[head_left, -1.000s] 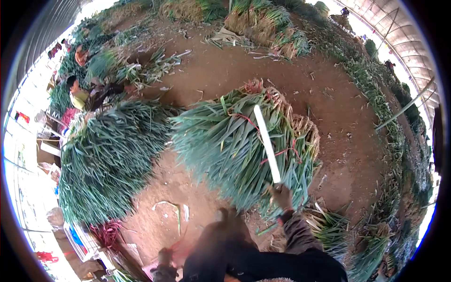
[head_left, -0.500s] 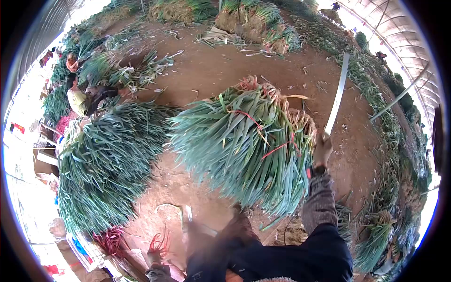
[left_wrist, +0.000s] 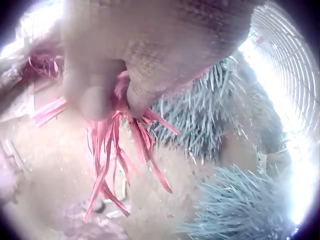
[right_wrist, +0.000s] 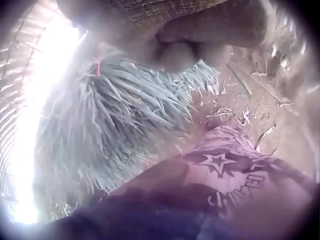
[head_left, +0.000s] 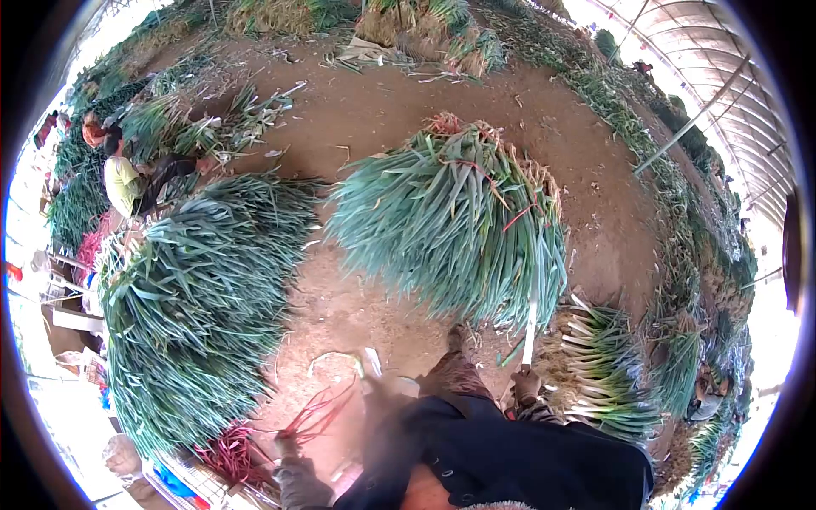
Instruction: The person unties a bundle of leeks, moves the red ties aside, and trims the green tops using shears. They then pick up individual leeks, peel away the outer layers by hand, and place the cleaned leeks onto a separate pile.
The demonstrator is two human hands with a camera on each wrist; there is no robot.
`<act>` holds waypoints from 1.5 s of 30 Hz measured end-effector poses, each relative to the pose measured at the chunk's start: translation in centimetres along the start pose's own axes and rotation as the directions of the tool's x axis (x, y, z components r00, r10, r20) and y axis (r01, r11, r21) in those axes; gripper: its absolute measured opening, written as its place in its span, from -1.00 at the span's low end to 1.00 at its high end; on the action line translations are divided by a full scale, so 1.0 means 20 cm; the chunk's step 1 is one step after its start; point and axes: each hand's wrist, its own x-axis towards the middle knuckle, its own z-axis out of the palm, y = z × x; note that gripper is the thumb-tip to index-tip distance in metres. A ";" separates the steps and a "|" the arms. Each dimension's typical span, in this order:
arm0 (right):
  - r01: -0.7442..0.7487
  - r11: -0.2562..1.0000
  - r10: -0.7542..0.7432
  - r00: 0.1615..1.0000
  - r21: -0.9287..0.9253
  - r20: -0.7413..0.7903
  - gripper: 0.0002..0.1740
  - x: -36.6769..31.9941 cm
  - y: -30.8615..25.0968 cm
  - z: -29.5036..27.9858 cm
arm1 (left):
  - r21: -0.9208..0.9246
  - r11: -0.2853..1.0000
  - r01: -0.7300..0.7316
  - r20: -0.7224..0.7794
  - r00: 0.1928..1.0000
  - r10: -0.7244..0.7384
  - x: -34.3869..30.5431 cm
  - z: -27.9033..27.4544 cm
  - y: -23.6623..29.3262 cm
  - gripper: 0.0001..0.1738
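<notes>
My left hand (head_left: 286, 444) is low at the left of the head view. Between its thumb and fingers it pinches a bunch of red plastic ties (left_wrist: 107, 155), whose loose ends hang down. By my right leg, my right hand (head_left: 526, 387) grips the near end of a long, flat white stick (head_left: 532, 327). The stick points away from me and overlaps the near edge of a large pile of scallions (head_left: 450, 229), bound with red ties. To the right of this hand, loose scallions (head_left: 608, 365) with white stems lie side by side on the ground.
Another big scallion pile (head_left: 195, 314) stands on the left, with more red ties (head_left: 234, 455) beside it. Beyond it sits a person (head_left: 123, 183) in a yellow-green top. Heaped greens (head_left: 680, 246) line the right side under a metal pole (head_left: 693, 119). Bare dirt (head_left: 331, 319) separates the piles.
My right hand swung the white stick out over the right of the pile, then back down near my leg. The view has turned rightward, showing more loose scallions. My left hand still holds the red ties.
</notes>
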 end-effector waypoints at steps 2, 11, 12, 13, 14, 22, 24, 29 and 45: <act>0.060 0.996 -0.059 0.998 -0.072 0.017 -0.79 -0.15 -0.05 0.02 | 0.087 0.989 0.116 -0.005 0.993 -0.116 0.12 -0.35 -0.05 -0.81; 0.110 0.992 -0.091 0.966 -0.065 0.243 -0.75 -0.45 -0.48 0.23 | 0.880 0.309 -0.360 0.147 0.825 0.546 0.29 -1.34 -0.07 -0.84; 0.092 0.990 -0.060 0.958 -0.104 0.280 -0.74 -0.52 -0.57 0.24 | 0.750 0.631 -0.201 -0.041 0.937 0.347 0.29 -1.34 -0.04 -0.81; 0.085 0.996 -0.076 0.948 -0.015 0.310 -0.74 -0.54 -0.56 0.29 | 0.526 0.850 0.018 -0.225 0.967 0.119 0.30 -1.34 -0.03 -0.69; 0.083 0.993 -0.104 0.938 0.079 0.331 -0.74 -0.55 -0.54 0.33 | 0.118 0.965 0.232 -0.164 0.963 -0.212 0.29 -1.31 -0.08 -0.77; 0.305 0.947 -0.235 0.877 -0.105 0.419 -0.80 -0.72 -0.26 0.36 | 0.069 0.993 0.093 0.275 0.955 -0.109 0.08 -0.48 -0.10 -0.96; 0.334 0.940 -0.279 0.873 -0.073 0.400 -0.79 -0.74 -0.16 0.34 | -0.014 0.998 0.063 0.252 0.966 -0.057 0.07 -0.29 -0.21 -0.93; 0.167 0.979 -0.100 0.896 -0.120 0.433 -0.71 -0.77 -0.04 0.27 | -0.016 0.991 0.133 0.285 0.951 -0.123 0.00 -0.12 -0.25 -0.84; 0.281 0.958 -0.192 0.791 -0.065 0.581 -0.77 -0.81 -0.21 0.44 | 0.954 0.289 -0.078 -0.004 0.962 0.274 0.61 -1.32 -0.43 -0.71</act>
